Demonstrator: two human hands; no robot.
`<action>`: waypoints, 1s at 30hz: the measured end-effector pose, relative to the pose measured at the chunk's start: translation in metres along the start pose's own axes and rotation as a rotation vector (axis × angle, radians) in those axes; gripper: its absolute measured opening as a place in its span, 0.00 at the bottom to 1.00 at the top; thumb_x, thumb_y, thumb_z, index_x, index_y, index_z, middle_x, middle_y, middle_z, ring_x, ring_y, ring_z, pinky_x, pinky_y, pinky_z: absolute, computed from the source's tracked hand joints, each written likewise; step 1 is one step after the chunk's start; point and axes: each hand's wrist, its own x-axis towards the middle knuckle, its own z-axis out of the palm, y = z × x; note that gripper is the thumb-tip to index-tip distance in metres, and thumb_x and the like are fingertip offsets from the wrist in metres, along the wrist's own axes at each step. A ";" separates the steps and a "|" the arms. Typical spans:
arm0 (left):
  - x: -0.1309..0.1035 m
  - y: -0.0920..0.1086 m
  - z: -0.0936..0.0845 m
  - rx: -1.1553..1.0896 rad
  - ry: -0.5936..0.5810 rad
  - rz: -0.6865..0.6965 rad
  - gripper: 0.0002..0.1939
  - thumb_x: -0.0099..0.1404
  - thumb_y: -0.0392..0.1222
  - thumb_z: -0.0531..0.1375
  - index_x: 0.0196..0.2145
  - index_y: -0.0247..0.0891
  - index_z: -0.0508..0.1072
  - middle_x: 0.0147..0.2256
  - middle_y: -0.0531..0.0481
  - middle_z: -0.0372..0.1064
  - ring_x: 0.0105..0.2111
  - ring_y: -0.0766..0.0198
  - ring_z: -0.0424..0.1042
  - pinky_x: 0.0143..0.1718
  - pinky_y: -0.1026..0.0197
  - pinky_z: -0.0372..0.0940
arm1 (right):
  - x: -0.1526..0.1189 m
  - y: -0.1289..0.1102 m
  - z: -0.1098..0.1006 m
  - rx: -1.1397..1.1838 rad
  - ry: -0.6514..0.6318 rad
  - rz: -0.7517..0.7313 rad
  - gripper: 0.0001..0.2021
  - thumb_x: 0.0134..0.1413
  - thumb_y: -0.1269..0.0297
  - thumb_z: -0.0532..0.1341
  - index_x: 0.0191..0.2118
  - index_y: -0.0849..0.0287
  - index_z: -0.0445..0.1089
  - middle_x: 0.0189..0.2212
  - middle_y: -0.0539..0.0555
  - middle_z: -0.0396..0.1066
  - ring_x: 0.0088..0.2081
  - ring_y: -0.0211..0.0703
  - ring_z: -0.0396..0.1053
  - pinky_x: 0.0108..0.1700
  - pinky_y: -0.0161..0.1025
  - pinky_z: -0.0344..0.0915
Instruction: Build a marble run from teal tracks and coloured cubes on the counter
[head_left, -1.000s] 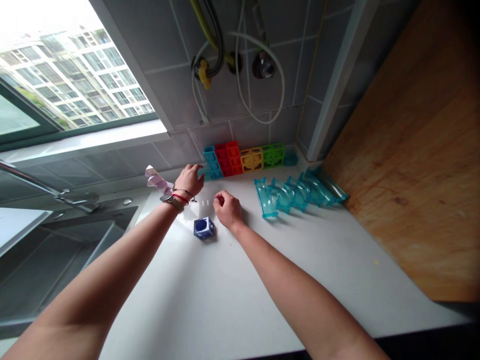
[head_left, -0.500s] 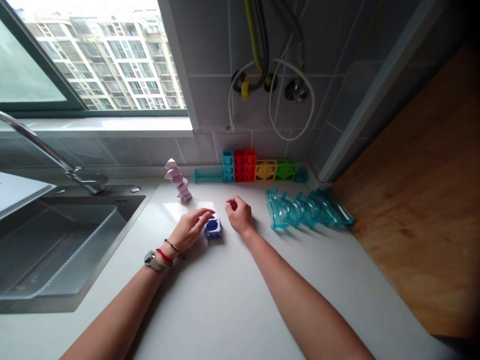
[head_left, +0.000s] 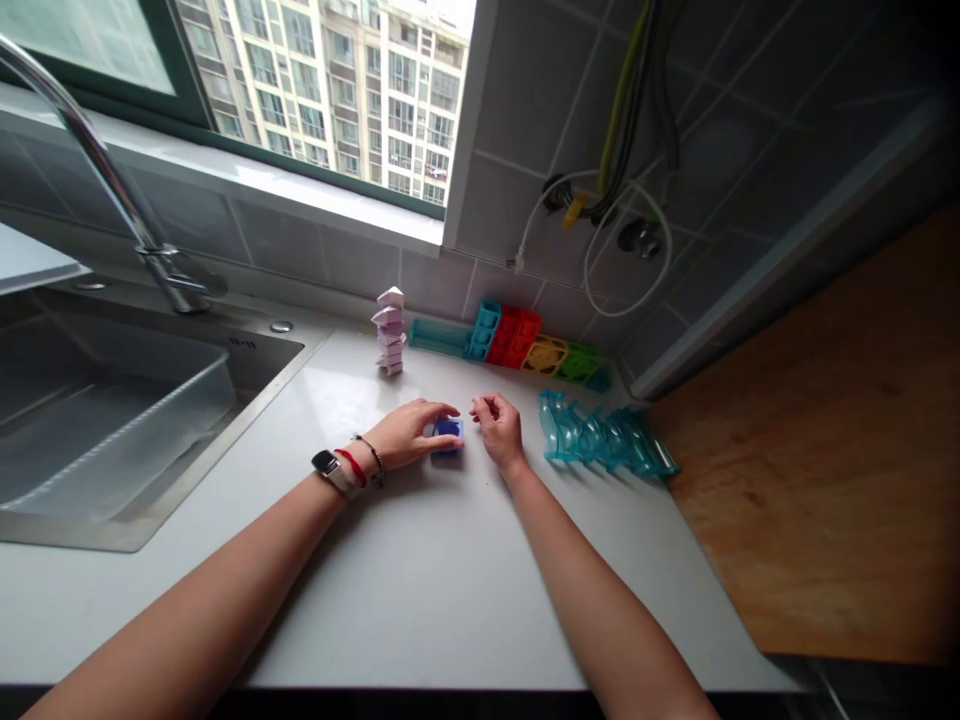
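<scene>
A small blue cube block (head_left: 450,428) with a round opening in its top rests on the white counter. My left hand (head_left: 409,432) is around it from the left, thumb across the front and index finger along the back. It wears a watch, a red band and a dark bracelet. Just right of the block, my right hand (head_left: 499,428) hovers with its fingers curled into a pinch. Whatever its fingertips hold, if anything, is too small to make out. Behind the left hand stands a twisting stack of pale pink pieces (head_left: 390,335).
Clear teal curved track pieces (head_left: 600,436) lie to the right. Along the wall stand red blocks (head_left: 513,336), blue blocks (head_left: 484,330), yellow blocks (head_left: 545,354), green blocks (head_left: 581,362) and teal tubes (head_left: 439,338). A sink (head_left: 142,535) is at left; a wooden panel (head_left: 817,450) borders the right.
The view has turned and tilted. My left hand has moved onto the blue block, its thumb now across the front. The right hand stays beside the block, its fingertips slightly more extended.
</scene>
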 end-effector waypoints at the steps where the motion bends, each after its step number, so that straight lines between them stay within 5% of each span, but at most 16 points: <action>1: -0.001 -0.001 0.000 0.006 0.000 0.010 0.33 0.61 0.64 0.68 0.56 0.39 0.75 0.49 0.41 0.79 0.48 0.49 0.75 0.50 0.52 0.68 | -0.005 -0.003 -0.001 -0.006 -0.011 -0.009 0.19 0.67 0.48 0.56 0.40 0.58 0.74 0.32 0.55 0.78 0.34 0.46 0.76 0.38 0.40 0.72; 8: -0.001 -0.001 0.013 0.040 0.089 0.006 0.24 0.60 0.49 0.70 0.51 0.38 0.74 0.44 0.40 0.78 0.44 0.47 0.75 0.46 0.49 0.69 | -0.038 -0.026 -0.008 -0.086 -0.161 -0.140 0.21 0.63 0.51 0.64 0.56 0.56 0.73 0.53 0.60 0.73 0.48 0.49 0.74 0.48 0.43 0.73; 14: -0.002 0.010 0.017 0.007 0.164 -0.009 0.25 0.61 0.44 0.68 0.55 0.40 0.68 0.47 0.41 0.77 0.45 0.48 0.77 0.45 0.51 0.70 | -0.040 -0.031 -0.021 -0.128 -0.271 -0.203 0.26 0.60 0.53 0.68 0.62 0.52 0.69 0.53 0.58 0.74 0.46 0.50 0.74 0.46 0.44 0.75; 20: -0.003 0.021 0.022 -0.036 0.130 0.022 0.34 0.62 0.44 0.68 0.63 0.44 0.62 0.54 0.42 0.75 0.47 0.51 0.78 0.45 0.54 0.72 | -0.044 -0.022 -0.031 -0.124 -0.243 -0.212 0.26 0.59 0.52 0.69 0.61 0.51 0.70 0.52 0.59 0.74 0.46 0.51 0.74 0.47 0.46 0.74; 25: -0.003 0.019 0.032 -0.168 0.131 -0.020 0.44 0.63 0.52 0.69 0.70 0.43 0.54 0.49 0.42 0.76 0.45 0.53 0.78 0.45 0.54 0.72 | -0.041 -0.019 -0.035 0.093 -0.120 -0.024 0.23 0.64 0.46 0.63 0.57 0.55 0.73 0.51 0.59 0.76 0.46 0.51 0.75 0.46 0.43 0.74; 30: -0.003 0.015 0.034 -0.157 0.097 -0.002 0.27 0.67 0.55 0.66 0.59 0.43 0.69 0.40 0.47 0.79 0.40 0.56 0.78 0.45 0.55 0.70 | -0.034 -0.013 -0.039 0.184 -0.084 0.098 0.26 0.70 0.41 0.51 0.50 0.59 0.73 0.39 0.57 0.78 0.36 0.47 0.76 0.36 0.40 0.73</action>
